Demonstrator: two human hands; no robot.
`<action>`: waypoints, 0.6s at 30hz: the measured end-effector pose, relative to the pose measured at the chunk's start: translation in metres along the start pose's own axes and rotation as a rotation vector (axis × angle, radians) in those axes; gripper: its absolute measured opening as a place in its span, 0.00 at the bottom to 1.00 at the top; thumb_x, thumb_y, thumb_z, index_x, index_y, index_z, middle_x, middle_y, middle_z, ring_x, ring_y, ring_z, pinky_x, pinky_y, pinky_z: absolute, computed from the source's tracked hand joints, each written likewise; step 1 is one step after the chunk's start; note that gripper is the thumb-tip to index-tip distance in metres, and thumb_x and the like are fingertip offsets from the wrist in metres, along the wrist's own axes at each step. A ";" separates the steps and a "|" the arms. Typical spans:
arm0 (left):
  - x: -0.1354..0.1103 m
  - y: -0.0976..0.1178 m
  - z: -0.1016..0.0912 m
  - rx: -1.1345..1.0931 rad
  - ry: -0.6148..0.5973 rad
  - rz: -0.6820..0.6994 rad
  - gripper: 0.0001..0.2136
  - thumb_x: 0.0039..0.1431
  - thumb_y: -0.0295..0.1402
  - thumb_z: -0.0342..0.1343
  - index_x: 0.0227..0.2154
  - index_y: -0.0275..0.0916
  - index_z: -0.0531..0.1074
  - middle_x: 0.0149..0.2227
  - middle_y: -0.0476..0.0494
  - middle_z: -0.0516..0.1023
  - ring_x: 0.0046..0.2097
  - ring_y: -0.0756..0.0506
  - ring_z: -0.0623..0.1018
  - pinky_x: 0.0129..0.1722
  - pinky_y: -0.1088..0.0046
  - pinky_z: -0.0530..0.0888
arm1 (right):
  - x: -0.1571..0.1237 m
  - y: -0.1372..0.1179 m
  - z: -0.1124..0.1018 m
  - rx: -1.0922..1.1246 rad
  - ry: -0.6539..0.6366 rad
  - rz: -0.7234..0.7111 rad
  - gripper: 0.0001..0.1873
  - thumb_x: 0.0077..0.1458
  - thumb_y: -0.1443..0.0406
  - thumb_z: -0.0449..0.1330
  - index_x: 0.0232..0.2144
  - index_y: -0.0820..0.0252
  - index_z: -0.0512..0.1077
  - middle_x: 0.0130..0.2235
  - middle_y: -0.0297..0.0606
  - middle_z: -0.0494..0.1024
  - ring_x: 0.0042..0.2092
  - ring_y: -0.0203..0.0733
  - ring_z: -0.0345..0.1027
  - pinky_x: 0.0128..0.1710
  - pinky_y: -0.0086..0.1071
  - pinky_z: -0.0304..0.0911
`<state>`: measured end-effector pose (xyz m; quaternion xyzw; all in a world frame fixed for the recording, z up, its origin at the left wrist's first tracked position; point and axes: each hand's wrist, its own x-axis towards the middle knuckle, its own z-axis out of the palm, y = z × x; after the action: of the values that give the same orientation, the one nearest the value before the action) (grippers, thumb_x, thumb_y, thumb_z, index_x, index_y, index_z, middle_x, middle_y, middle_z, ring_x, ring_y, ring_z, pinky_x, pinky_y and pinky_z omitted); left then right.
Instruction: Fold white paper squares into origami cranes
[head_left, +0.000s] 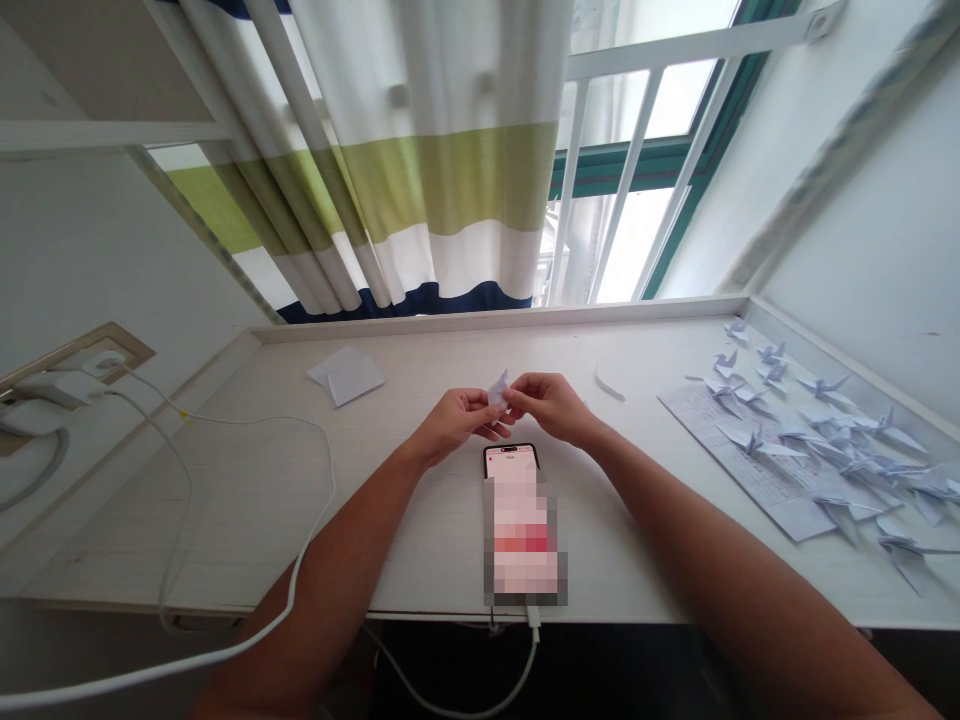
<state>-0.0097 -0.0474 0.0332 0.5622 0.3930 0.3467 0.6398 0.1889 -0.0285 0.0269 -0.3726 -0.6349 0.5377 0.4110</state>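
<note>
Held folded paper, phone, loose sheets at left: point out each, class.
Folded paper (497,391): head view, its exposed face.
Phone (523,525): head view, middle of its screen.
Loose sheets (356,380): head view, top sheet's middle.

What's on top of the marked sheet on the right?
Several folded paper birds rest on the sheet. Faint markings show on its uncovered parts, too small to read. Whatever is on the sheet directly beneath the birds is covered.

Pale flat tabletop (435,545) open either side of black-edged rectangular phone (517,530); white folded-paper cranes (862,465) block right, curved white cable (202,659) left.
</note>
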 end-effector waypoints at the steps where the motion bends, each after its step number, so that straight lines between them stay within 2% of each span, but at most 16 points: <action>1: 0.000 -0.001 0.000 0.001 0.007 0.001 0.18 0.55 0.43 0.68 0.38 0.30 0.78 0.39 0.33 0.84 0.34 0.46 0.83 0.36 0.70 0.78 | 0.000 0.000 0.001 0.013 0.004 -0.006 0.20 0.52 0.50 0.68 0.29 0.62 0.75 0.27 0.39 0.80 0.30 0.40 0.74 0.34 0.35 0.69; 5: 0.001 -0.004 0.001 0.000 -0.022 -0.032 0.19 0.53 0.44 0.69 0.36 0.30 0.78 0.36 0.34 0.84 0.33 0.46 0.82 0.36 0.71 0.78 | 0.000 -0.004 0.002 0.012 0.036 -0.051 0.19 0.52 0.51 0.68 0.30 0.62 0.77 0.30 0.38 0.79 0.30 0.38 0.71 0.34 0.35 0.68; 11: 0.001 -0.004 0.003 -0.015 -0.014 -0.032 0.20 0.52 0.44 0.69 0.36 0.30 0.79 0.34 0.35 0.84 0.31 0.47 0.82 0.35 0.71 0.78 | -0.002 -0.008 -0.002 -0.105 0.005 -0.044 0.18 0.53 0.52 0.66 0.27 0.63 0.78 0.28 0.39 0.78 0.31 0.39 0.70 0.33 0.33 0.66; 18: 0.000 0.000 0.002 -0.018 -0.016 -0.036 0.19 0.51 0.43 0.71 0.34 0.30 0.78 0.33 0.35 0.84 0.32 0.46 0.83 0.35 0.71 0.78 | -0.001 -0.001 0.002 0.002 0.101 -0.059 0.20 0.52 0.50 0.68 0.27 0.62 0.77 0.27 0.38 0.79 0.30 0.38 0.70 0.33 0.34 0.67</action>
<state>-0.0082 -0.0486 0.0333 0.5521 0.3949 0.3342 0.6538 0.1871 -0.0304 0.0274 -0.3800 -0.6233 0.5067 0.4586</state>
